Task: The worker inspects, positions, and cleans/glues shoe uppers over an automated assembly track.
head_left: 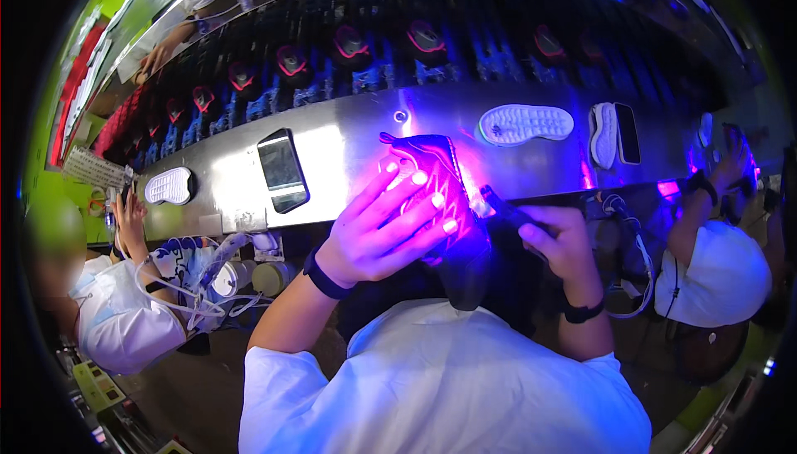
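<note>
Under violet light in front of me is a dark shoe upper, its heel end up and its toe pointing down toward my lap. My left hand is closed around its side, the fingers spread across the surface and glowing pink. A dark-handled brush is gripped in my right hand. Its pale tip meets or nearly meets the right side of the shoe, where the glare is brightest. The far side of the shoe and my left thumb are hidden.
A white shoe sole lies on the metal bench, with another sole beside a phone at right. A black phone lies at left. Behind runs a rack with several dark shoes. Co-workers sit at left and right.
</note>
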A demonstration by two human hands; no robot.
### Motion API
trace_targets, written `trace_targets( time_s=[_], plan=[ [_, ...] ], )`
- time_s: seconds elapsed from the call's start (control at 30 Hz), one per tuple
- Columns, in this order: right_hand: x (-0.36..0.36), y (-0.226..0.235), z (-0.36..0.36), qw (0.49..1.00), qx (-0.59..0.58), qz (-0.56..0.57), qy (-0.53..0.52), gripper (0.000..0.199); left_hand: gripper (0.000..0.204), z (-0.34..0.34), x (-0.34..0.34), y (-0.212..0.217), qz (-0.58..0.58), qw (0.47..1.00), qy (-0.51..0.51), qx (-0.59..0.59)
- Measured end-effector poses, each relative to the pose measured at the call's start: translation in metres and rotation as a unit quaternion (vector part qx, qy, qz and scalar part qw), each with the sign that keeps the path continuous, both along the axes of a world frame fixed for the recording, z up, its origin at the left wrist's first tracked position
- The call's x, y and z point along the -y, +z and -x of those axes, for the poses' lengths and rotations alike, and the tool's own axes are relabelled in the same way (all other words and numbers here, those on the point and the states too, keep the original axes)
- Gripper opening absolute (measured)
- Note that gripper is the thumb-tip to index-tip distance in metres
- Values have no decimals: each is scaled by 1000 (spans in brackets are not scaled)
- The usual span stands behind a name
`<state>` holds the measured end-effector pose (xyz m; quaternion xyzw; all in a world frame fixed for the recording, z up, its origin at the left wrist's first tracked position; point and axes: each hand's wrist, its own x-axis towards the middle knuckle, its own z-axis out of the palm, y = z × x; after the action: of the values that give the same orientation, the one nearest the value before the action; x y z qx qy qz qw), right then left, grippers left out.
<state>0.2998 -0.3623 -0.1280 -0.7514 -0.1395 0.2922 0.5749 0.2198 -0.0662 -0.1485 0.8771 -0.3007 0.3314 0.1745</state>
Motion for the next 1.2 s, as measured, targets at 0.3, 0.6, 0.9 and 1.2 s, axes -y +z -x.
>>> trace_targets(
  time_s=[0.3, 0.6, 0.9, 1.2],
  plan=[
    [29, -23, -15, 996, 59, -34, 56, 27, 43, -11, 8, -5, 26, 997, 54, -56],
    [27, -47, 10, 997, -22, -79, -11, 31, 52, -7, 34, -5, 111, 978, 132, -117],
    [41, -56, 49, 992, -86, -82, -39, 37, 67, 10, 40, -15, 147, 954, 193, -178],
    [26, -42, 54, 990, 115, -20, -86, 29, 62, 29, 43, -4, 158, 910, 285, -258]
  ],
)
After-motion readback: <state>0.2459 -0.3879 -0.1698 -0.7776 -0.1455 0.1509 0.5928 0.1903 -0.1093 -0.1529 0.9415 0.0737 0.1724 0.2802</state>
